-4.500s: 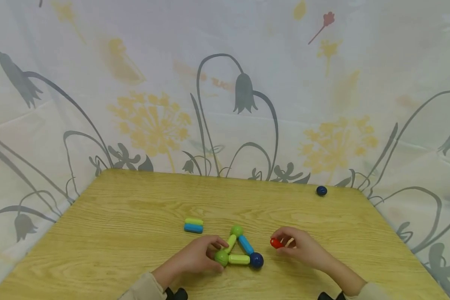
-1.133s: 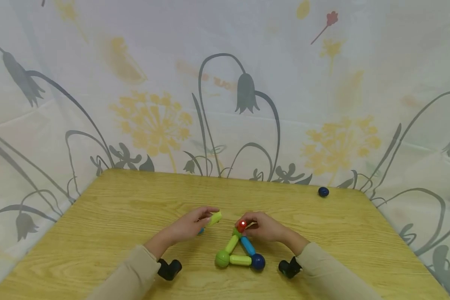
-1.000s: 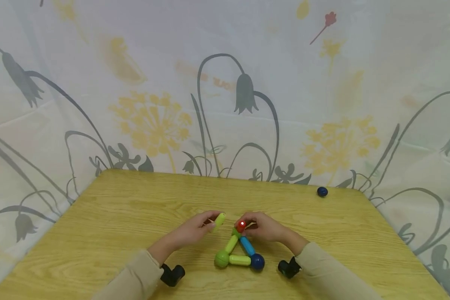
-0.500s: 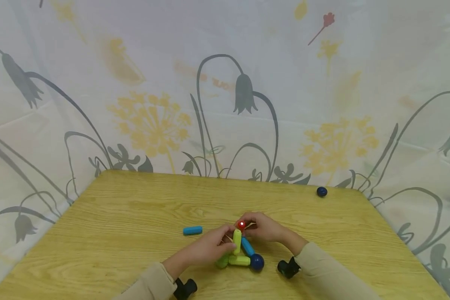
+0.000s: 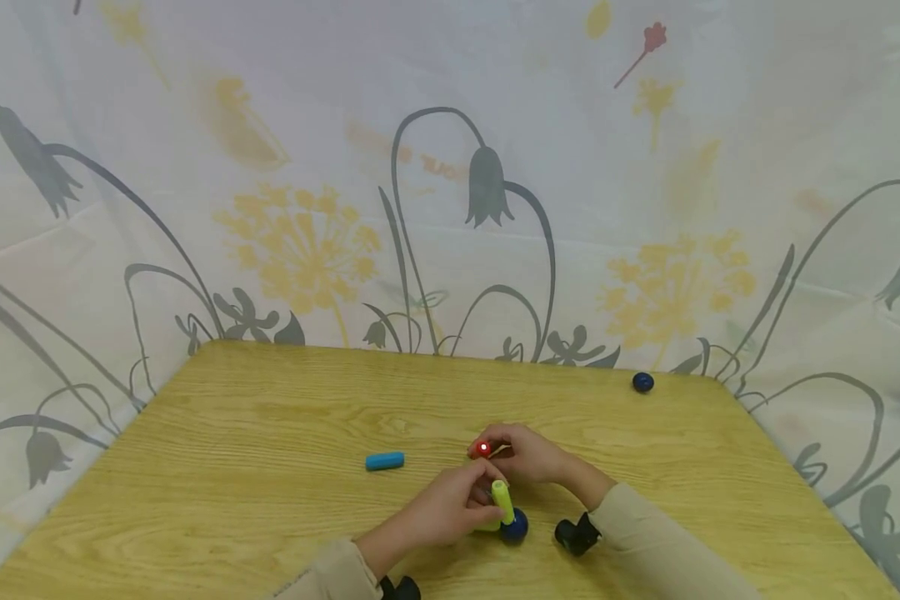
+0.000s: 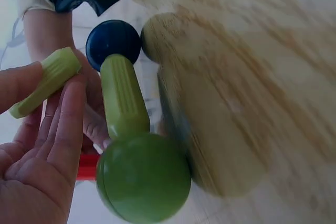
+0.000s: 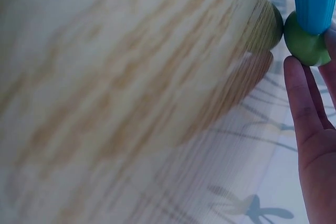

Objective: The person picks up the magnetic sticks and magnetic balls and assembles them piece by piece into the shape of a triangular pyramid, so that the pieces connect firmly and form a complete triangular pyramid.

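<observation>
My left hand [image 5: 450, 504] pinches a yellow-green magnetic rod [image 5: 502, 500] between thumb and fingers, tilted above the navy ball [image 5: 515, 526]. In the left wrist view that rod is apart from the ball. The navy ball joins a lying yellow-green rod [image 6: 123, 95] and a large green ball [image 6: 147, 179], part of a triangle mostly hidden in the head view by my left hand. My right hand [image 5: 528, 454] holds a red rod [image 5: 483, 449] standing at the far corner. In the right wrist view its fingers are at a green ball [image 7: 307, 45] with a blue rod [image 7: 315, 1] attached.
A loose blue rod [image 5: 385, 461] lies on the wooden table [image 5: 270, 417], left of the triangle. Near the back right edge is another navy ball [image 5: 642, 382]. A flower-patterned cloth [image 5: 450, 167] hangs behind the table.
The right hand brought the red rod to the triangle's far corner and has stayed there. The left hand took the loose yellow-green rod from beside the blue one and carried it right, toward the navy ball.
</observation>
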Motion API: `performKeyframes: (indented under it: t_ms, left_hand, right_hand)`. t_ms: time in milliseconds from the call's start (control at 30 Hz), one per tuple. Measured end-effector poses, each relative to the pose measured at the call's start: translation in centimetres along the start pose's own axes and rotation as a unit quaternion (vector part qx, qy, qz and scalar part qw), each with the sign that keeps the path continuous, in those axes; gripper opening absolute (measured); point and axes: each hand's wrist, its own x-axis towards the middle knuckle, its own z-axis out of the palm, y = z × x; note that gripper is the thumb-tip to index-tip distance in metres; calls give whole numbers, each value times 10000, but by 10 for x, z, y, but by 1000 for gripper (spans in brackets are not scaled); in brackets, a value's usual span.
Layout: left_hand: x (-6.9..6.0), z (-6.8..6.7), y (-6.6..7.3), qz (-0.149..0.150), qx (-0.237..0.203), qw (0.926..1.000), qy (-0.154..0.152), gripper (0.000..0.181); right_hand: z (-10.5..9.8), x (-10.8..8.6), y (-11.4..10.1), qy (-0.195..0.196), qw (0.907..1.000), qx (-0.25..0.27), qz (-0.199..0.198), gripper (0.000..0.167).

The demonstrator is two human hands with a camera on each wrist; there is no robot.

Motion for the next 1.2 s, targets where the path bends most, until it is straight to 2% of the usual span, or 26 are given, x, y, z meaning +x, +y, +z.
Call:
performKeyframes:
  t_ms: [233,467,667,867,967,1067,1200]
  left_hand:
    - [2,6,2,36,-217,9997,57,19]
    - [-2,1,-1,-32,-224,9996,146,20]
    - [-11,-17,-9,46,87,9995,309,17]
    - [-20,-36,-15,72,499,9963,692,15]
    - [-24,-47,-20,77,818,9918,979,16]
    - [-29,-59,-26,-37,1142,9851,1289,16]
    - [-36,-73,-34,-232,1364,9785,1531,18]
  right_hand:
    - [-1,0,3,29,9999,-62,-146,23]
    - [-1,0,1,23,9999,-25,-142,22]
    - [-1,-1,0,5,9998,146,-129,22]
    - [0,-2,1,85,9998,150,-84,23]
    - [0,-2,0,92,9999,131,-47,24]
    - [0,-1,0,71,9999,124,-49,24]
    - [0,0,1,30,9999,80,-109,24]
